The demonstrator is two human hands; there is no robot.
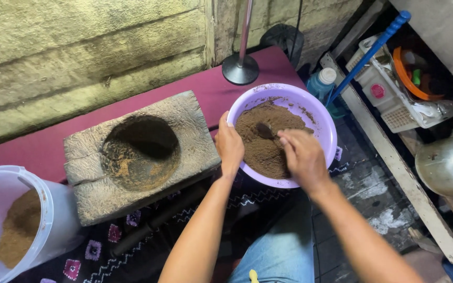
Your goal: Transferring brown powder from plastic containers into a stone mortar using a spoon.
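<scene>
While the left hand (229,145) grips the near-left rim of the lilac plastic bowl (323,118), its fingers curled over the edge, the right hand (302,157) reaches down into the bowl with its fingers closed on the handle of a spoon (264,130) whose dark head is sunk in the brown powder (260,147). The bowl sits at the near edge of the maroon bench (38,149), just right of a heavy wooden mortar block (190,126) with a round hollow dusted with the same powder. At the far left a translucent plastic bucket (53,209) holds more powder. Behind the bowl stands a metal rod on a round dark base (240,68), and to the right are a blue-handled stick (373,47), a small blue bottle (322,83), a white basket (394,99) and a metal kettle (449,162). The bowl looks thin, light and somewhat flexible, so it would likely slide or tip under stirring unless pinned at the rim, as it is. The powder seems fine, loose and dry, heaped unevenly, and liable to spill or puff if moved roughly; the spoon is best held high on its handle.
</scene>
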